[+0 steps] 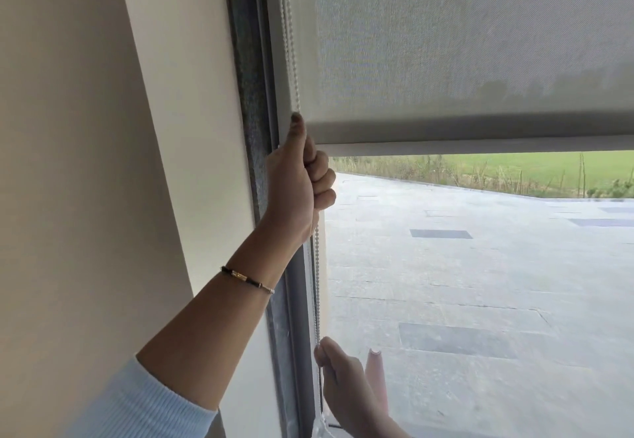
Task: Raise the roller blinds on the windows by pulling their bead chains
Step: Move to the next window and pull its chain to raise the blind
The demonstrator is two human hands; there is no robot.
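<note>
A grey roller blind (pixel 463 43) covers the upper part of the window, and its bottom bar (pixel 480 146) hangs a little above mid-height. The white bead chain (pixel 291 43) runs down the blind's left edge beside the frame. My left hand (pixel 298 180) is raised and shut on the chain just below the bar's left end. Lower down, near the sill, my right hand (pixel 343 382) is shut on the same chain (pixel 317 283). The chain's bottom loop is partly hidden at the lower edge.
A beige wall (pixel 85 163) fills the left side, next to the dark window frame (pixel 254 129). Through the glass below the blind lie a paved ground (pixel 480 266) and a strip of grass (pixel 497 166).
</note>
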